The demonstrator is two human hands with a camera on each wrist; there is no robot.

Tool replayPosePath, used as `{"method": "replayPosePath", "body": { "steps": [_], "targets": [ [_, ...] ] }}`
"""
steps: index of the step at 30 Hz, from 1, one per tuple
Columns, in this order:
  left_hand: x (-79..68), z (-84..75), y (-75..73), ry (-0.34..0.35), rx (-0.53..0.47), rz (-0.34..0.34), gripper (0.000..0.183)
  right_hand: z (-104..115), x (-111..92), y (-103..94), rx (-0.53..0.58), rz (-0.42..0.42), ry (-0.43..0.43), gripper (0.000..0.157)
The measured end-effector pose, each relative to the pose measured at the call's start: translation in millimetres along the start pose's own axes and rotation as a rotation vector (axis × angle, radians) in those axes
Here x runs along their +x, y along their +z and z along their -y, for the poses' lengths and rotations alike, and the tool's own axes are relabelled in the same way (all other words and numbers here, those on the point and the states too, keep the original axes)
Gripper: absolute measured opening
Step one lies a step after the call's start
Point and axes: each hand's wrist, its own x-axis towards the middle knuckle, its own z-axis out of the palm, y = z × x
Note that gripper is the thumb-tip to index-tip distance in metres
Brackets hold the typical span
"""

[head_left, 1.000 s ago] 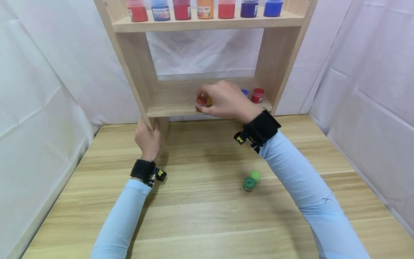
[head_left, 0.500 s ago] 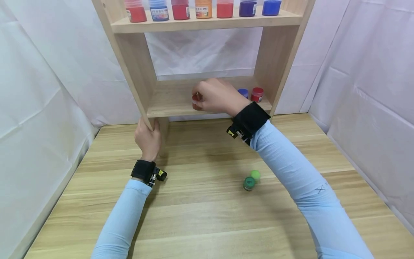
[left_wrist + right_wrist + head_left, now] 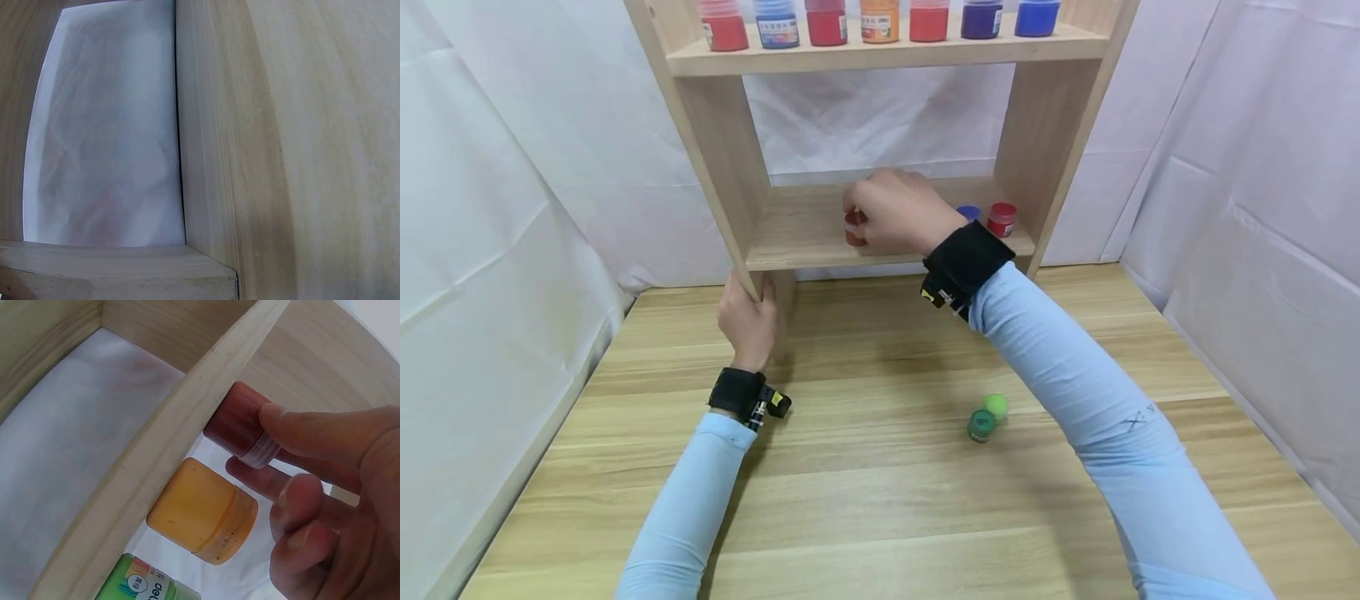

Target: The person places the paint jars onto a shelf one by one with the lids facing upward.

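My right hand [image 3: 902, 210] pinches a small reddish-brown paint jar [image 3: 240, 422] between thumb and fingers. Its base meets the front part of the lower shelf board [image 3: 797, 242], left of the shelf's middle. Beside it, in the right wrist view, stand a yellow-orange paint jar [image 3: 200, 509] and a green one with a label [image 3: 144, 581]; my hand hides both in the head view. Lower left, my left hand [image 3: 748, 321] grips the bottom of the wooden rack's side panel [image 3: 718, 158], its fingers partly behind the wood. The left wrist view shows only wood and white cloth.
A blue-lidded jar [image 3: 968, 212] and a red jar [image 3: 1002, 219] stand at the lower shelf's right end. Several paint jars line the upper shelf [image 3: 887, 57]. Dark green [image 3: 982, 425] and light green [image 3: 997, 406] jars sit on the table. White cloth [image 3: 1262, 208] surrounds the table.
My right hand has shifted left and slightly deeper over the lower shelf, carrying the reddish-brown jar. The yellow-orange jar glimpsed beside it is now behind the hand. My left hand keeps its grip.
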Motion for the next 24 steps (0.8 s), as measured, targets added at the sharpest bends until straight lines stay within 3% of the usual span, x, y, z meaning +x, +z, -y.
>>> {"method": "replayPosePath", "body": {
  "steps": [11,18,24],
  "targets": [
    [0.9,0.7,0.2,0.002,0.004,0.002,0.028,-5,-2,-1.6,-0.022,-0.019,0.017,0.007],
    [3.0,1.8,-0.4,-0.002,0.002,-0.002,0.029,-5,-15,-4.4,-0.048,-0.061,0.028,0.027],
    [0.4,2.1,1.4,-0.006,-0.007,0.002,0.029,0,-39,-5.1,-0.021,-0.183,-0.064,0.029]
  ]
}}
